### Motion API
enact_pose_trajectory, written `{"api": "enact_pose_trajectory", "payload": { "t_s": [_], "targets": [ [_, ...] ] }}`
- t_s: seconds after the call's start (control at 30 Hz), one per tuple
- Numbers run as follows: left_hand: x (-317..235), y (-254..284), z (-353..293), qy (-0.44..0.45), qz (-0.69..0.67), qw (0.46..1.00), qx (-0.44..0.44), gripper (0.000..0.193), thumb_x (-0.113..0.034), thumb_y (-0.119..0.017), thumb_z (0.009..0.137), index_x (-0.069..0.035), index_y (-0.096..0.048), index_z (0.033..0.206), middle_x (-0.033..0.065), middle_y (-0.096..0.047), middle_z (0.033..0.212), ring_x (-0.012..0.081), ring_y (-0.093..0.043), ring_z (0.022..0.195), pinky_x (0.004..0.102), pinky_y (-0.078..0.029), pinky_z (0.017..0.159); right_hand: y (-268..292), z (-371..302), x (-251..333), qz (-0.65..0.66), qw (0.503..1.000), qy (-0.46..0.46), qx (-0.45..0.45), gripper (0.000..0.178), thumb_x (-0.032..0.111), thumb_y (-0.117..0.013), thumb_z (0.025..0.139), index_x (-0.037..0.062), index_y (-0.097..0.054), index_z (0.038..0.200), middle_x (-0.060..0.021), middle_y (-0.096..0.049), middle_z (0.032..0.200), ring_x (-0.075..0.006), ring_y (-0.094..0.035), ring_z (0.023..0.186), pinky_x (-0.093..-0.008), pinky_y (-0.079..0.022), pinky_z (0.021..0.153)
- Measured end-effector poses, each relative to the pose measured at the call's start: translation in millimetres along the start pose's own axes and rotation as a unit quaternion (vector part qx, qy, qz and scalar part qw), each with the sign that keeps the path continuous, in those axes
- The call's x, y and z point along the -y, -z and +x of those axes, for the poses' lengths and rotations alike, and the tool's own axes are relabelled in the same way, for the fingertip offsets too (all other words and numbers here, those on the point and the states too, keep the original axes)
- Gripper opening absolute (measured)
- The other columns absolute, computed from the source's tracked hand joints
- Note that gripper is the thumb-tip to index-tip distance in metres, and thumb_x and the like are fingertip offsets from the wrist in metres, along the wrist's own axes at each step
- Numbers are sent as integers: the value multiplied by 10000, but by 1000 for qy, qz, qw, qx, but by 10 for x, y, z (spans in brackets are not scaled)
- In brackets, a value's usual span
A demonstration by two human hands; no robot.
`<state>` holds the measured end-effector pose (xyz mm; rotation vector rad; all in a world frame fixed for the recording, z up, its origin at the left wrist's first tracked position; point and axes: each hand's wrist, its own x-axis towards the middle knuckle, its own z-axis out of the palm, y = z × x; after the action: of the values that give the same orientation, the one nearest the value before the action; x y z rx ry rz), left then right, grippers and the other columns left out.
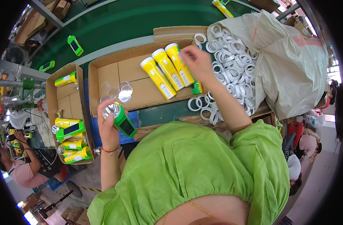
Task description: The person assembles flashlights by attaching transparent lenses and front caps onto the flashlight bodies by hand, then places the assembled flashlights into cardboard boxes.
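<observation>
My left hand (109,129) grips a green flashlight (123,122) with a dark panel on its side; its shiny silver reflector points up and to the left under my thumb. Three yellow flashlights (157,78) with white head rings lie side by side in a shallow cardboard box (115,60). Over the right end of that box is my right hand (197,62), smeared by motion, beside the rightmost yellow flashlight (179,63). Whether its fingers hold anything is unclear. A green piece (196,87) shows below it. Clear round discs (125,93) lie in the box's left part.
White plastic rings (231,56) are heaped at the right, spilling from a large woven sack (288,67). A second cardboard box (68,99) at the left holds several yellow and green flashlights. Behind runs a green conveyor belt (115,26) carrying a few flashlights. People sit at both sides.
</observation>
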<state>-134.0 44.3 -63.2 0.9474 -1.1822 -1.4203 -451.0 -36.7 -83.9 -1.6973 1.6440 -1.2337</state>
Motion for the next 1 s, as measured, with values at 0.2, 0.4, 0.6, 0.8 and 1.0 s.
{"api": "enact_pose_trajectory", "payload": {
  "t_s": [0.2,0.4,0.6,0.8,1.0],
  "targets": [
    [-63,-261,48,28,-28,998,38,525,-343,-555,843,-17,-407,1227,141,-581,968,223,-587,878,330,-466,811,734,408,-1239,-571,800,180,-43,363,106,-542,795,112,-536,1158,-71,-621,938,-253,-573,946,-440,-430,824],
    [-25,-258,64,46,-78,996,26,449,-393,-431,937,-20,-446,1187,90,-592,895,167,-602,819,290,-485,766,581,568,-1026,-530,827,187,-14,443,94,-512,796,167,-532,1233,-84,-560,861,-278,-570,834,-417,-464,674],
    [-92,-231,115,40,-53,998,11,422,-397,-443,930,-47,-458,1165,109,-603,939,199,-612,850,334,-503,775,398,492,-1125,-614,777,19,138,186,144,-545,781,115,-638,940,-64,-629,904,-245,-598,905,-409,-487,693],
    [-42,-111,97,63,-82,995,-16,330,-303,-423,958,-52,-487,1162,61,-594,931,123,-581,829,251,-470,747,489,71,-1241,-530,833,60,147,177,143,-597,766,70,-626,925,-126,-602,948,-287,-589,914,-438,-490,697],
    [3,-128,118,36,-61,997,9,327,-292,-422,969,-58,-491,1186,34,-580,925,108,-567,829,249,-466,757,624,248,-214,-261,953,135,-74,290,135,-747,666,38,-562,868,-148,-551,938,-345,-525,917,-407,-447,797]
  ]
}}
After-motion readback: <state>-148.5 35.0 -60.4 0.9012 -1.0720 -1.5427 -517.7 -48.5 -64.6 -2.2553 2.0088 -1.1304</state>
